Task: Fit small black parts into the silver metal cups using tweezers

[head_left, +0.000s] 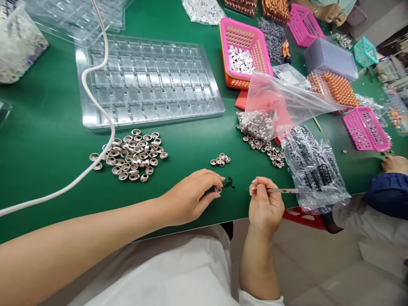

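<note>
Between the thumb and fingertips of my left hand (191, 197) is a small silver ring-like metal part (218, 189), held low at the table. My right hand (266, 204) pinches a thin metal tool like tweezers (283, 191), whose long end points right; whether its tips hold anything is too small to tell. A few tiny black pieces (229, 183) lie on the green table between my hands. Just behind them sits a small group of silver parts (220, 160). To the left, a larger pile of the same silver parts (134, 155) is spread out.
A clear compartment tray (153, 80) lies behind the pile, with a white cable (95, 100) across it. Pink baskets (267, 55), a bag of silver parts (256, 123) and a plastic bag with black pieces (314, 170) stand to the right. Co-workers' hands (395, 163) show at the right.
</note>
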